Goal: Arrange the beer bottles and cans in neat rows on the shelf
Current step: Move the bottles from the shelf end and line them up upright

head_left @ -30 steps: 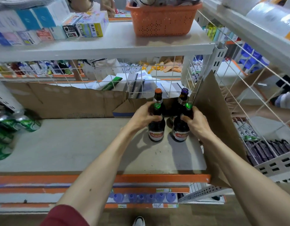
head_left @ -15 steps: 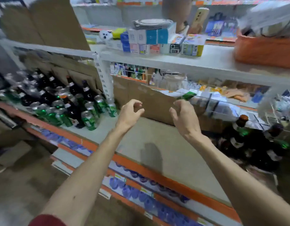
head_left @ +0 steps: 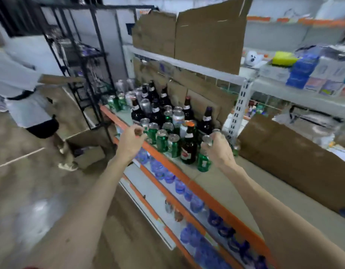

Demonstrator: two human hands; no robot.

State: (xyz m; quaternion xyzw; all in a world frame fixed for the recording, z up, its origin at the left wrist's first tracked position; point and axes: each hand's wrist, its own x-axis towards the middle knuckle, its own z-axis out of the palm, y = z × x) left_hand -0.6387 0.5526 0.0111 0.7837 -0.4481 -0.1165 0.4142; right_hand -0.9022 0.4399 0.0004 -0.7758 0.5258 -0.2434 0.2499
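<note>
Several dark beer bottles (head_left: 188, 147) and green cans (head_left: 162, 141) stand crowded on the grey shelf (head_left: 216, 183) with an orange front edge. My right hand (head_left: 219, 151) grips the top of a green can (head_left: 203, 162) at the right end of the cluster, beside a brown bottle. My left hand (head_left: 131, 141) hovers with curled fingers at the shelf's front edge, right by another green can (head_left: 145, 125). Blur hides whether it touches that can.
Brown cardboard (head_left: 284, 158) lines the back of the shelf to the right of a white upright (head_left: 236, 115). Blue water bottles (head_left: 195, 204) fill the shelf below. A person (head_left: 29, 105) stands on the left by a black wire rack (head_left: 86, 78).
The view has swung left from the two placed bottles to the crowded cluster. Both hands, empty half a second ago, have reached the cans, and my right hand has taken hold of a green can.
</note>
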